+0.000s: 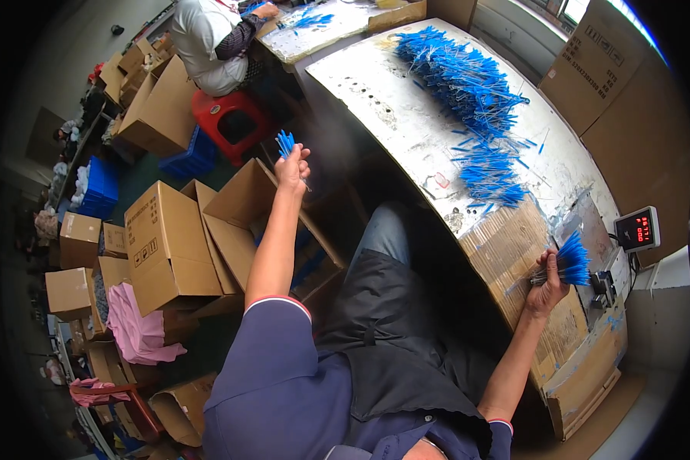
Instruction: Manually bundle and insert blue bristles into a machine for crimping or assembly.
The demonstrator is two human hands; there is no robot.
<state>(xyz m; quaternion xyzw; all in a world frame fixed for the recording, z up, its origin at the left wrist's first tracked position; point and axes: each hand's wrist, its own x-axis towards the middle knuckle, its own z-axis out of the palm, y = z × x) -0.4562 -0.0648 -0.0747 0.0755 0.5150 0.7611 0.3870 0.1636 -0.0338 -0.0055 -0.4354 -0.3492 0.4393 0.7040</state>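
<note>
Gripping a fanned bundle of blue sticks point(569, 262) at the right edge of the frame, the right hand point(546, 290) has its grip clamped on the stems over the worktop point(406, 115); a loose hold could let them splay and drop. Left of centre, the left hand point(292, 169) pinches a smaller blue bunch point(285, 142) above an open carton point(241, 207); any slipping would likely miss it. Farther up, the blue pile point(468, 84) could tangle.
</note>
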